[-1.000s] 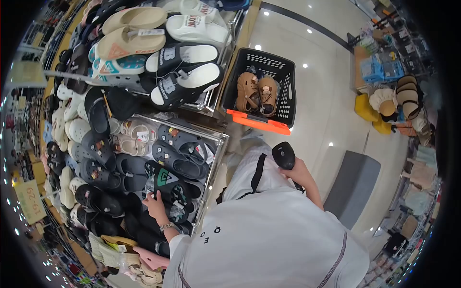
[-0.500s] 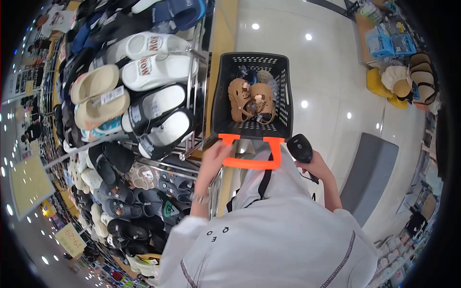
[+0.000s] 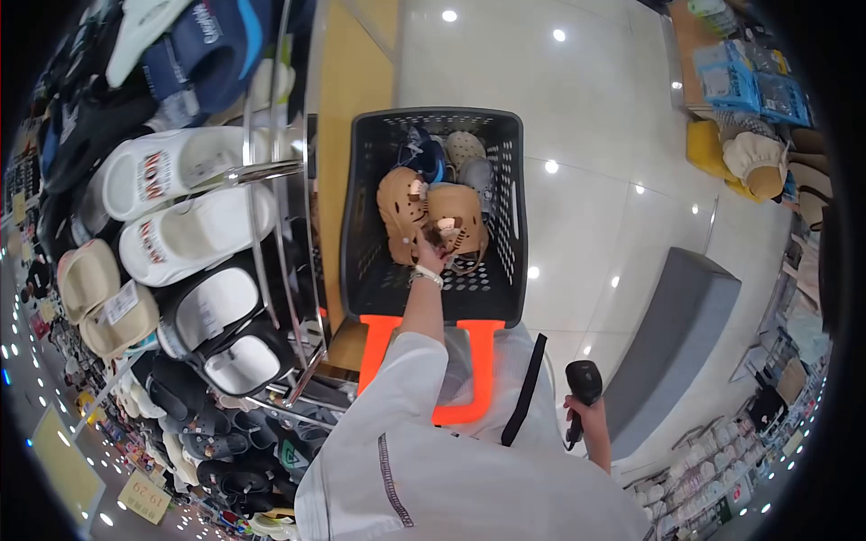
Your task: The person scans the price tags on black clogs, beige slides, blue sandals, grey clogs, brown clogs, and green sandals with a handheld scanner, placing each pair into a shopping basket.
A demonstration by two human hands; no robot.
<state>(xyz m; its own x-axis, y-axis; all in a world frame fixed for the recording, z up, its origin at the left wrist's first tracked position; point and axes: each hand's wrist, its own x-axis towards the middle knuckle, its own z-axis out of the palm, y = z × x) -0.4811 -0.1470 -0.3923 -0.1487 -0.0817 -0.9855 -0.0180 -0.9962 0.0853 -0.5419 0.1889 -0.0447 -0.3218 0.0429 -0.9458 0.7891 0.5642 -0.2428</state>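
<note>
My left hand [image 3: 431, 256] reaches down into a black plastic basket [image 3: 354, 288] with an orange handle [image 3: 483, 374]. Its fingers close at the heel end of a pair of tan clogs [image 3: 408, 203] with charms on top, and some fingertips are hidden between the shoes. Beyond the tan pair lie a dark blue shoe [image 3: 417, 149], a pale dotted clog [image 3: 465, 147] and a grey shoe [image 3: 478, 173]. Off to the right, my right hand [image 3: 588, 417] is wrapped around the grip of a black handheld scanner [image 3: 585, 383], held outside the basket.
To the left, a metal rack [image 3: 262, 173] holds white slides [image 3: 194, 221], beige slides [image 3: 113, 305] and several dark clogs. A long grey bench [image 3: 667, 347] stands on the shiny tiled floor [image 3: 577, 117] at right. Shelves with hats [image 3: 756, 162] are at the upper right.
My left hand has left the orange handle and gone forward into the basket to the tan clogs. The view has shifted closer to basket and rack. The scanner stays in my right hand, now lower.
</note>
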